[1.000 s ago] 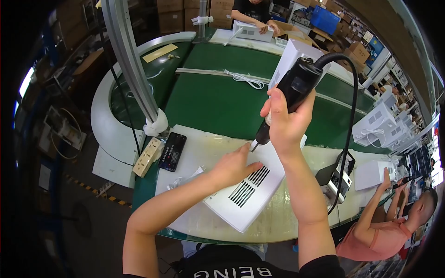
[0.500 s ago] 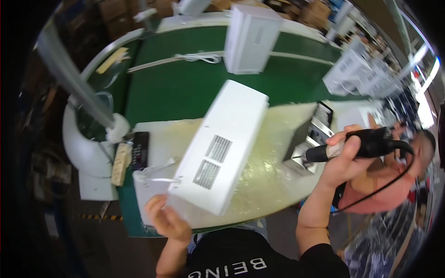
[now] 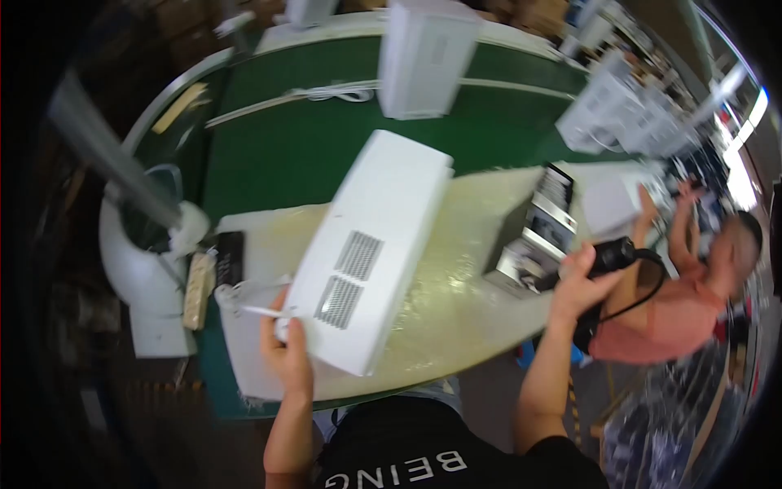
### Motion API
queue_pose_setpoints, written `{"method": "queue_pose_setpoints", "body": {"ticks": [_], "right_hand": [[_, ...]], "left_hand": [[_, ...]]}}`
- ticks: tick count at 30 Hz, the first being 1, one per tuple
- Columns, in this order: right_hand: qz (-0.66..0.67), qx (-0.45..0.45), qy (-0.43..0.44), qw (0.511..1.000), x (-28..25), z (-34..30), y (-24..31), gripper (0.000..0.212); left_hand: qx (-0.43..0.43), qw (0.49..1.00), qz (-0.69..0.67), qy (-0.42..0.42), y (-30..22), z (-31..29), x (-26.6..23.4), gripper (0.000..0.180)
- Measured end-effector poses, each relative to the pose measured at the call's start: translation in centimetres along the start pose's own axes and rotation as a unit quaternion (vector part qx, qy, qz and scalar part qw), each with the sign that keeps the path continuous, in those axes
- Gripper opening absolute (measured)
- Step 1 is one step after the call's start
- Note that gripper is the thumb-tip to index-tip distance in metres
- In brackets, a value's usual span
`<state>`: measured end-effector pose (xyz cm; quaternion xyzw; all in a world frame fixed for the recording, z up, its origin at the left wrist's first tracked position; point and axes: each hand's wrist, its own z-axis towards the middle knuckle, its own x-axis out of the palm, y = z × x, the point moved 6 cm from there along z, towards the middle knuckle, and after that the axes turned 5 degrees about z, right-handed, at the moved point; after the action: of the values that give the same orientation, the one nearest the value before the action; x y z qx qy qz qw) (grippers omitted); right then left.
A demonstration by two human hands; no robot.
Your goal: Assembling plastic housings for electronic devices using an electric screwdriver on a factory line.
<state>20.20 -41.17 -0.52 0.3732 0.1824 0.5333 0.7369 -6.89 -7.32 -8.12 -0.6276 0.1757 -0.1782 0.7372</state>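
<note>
A long white appliance housing (image 3: 375,236) with two grey vent grilles lies slanted across the pale mat. At its near left corner, my left hand (image 3: 289,359) closes thumb and fingers round the white power cord (image 3: 261,311) where it meets the housing. My right hand (image 3: 577,289) grips a black electric screwdriver (image 3: 611,257) with a cable behind it. The tool's tip points down into an open metal box (image 3: 521,265) with compartments, whose contents are too blurred to tell.
A white upright unit (image 3: 428,61) stands on the green belt beside a coiled white cable (image 3: 338,92). A power strip (image 3: 198,289) and a black box (image 3: 230,259) lie at left, near a grey post (image 3: 114,155). A co-worker (image 3: 660,318) sits at right by more white units (image 3: 619,110).
My right hand has lowered the screwdriver toward the metal box. My left hand has moved up from the housing's corner and closed on the cord. The view has shifted slightly.
</note>
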Motion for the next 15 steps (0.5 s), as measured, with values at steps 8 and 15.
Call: {"method": "queue_pose_setpoints", "body": {"ticks": [8, 15], "right_hand": [[0.336, 0.107, 0.39, 0.851, 8.0, 0.1, 14.3, 0.047], [0.402, 0.023, 0.283, 0.871, 17.8, -7.7, 23.9, 0.059]], "left_hand": [[0.044, 0.998, -0.043, 0.031, 0.0, 0.2, 0.7, 0.034], [0.08, 0.996, -0.044, 0.014, -0.5, 0.4, 0.7, 0.031]]}}
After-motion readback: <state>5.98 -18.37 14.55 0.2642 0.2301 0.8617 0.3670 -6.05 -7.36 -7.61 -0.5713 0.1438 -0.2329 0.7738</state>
